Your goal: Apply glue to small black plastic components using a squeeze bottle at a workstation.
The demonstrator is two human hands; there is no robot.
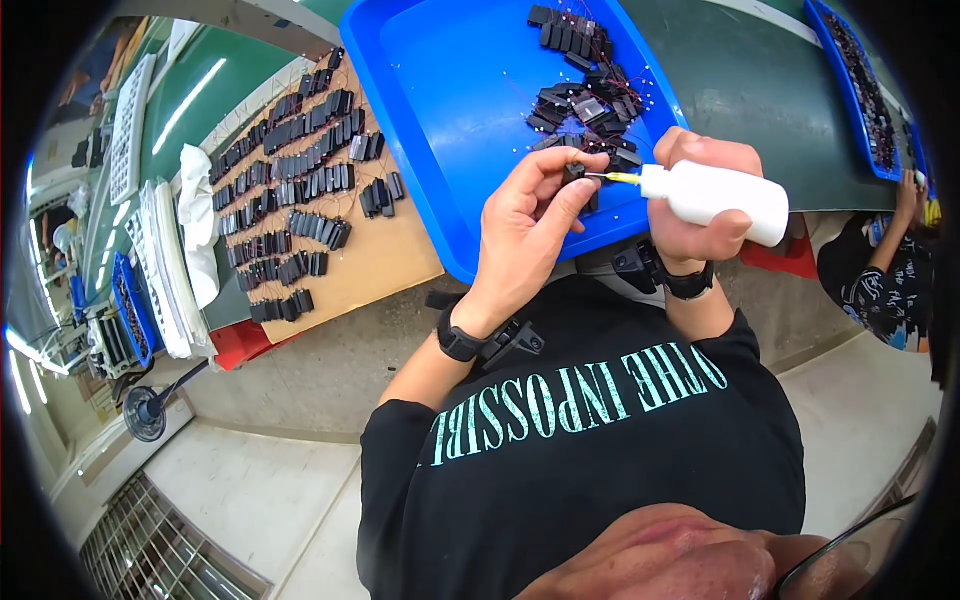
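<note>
Our left hand (pixel 532 212) pinches a small black blocky part (pixel 574 172), probably steadying it for the white plastic needle-tipped bottle (pixel 728 202) our right hand (pixel 676 230) grips.

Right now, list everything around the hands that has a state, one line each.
Small black block: pinched in the bare left hand.
White plastic squeeze bottle with yellow nozzle: tipped nearly level, nozzle pointing at the block, gripped in the bare right hand.
Blue rectangular plastic tray: partly filled, bare on its left.
Black wired blocks in the tray: loosely heaped.
Black oblong blocks on the flat tan board: set out in rows.
</note>
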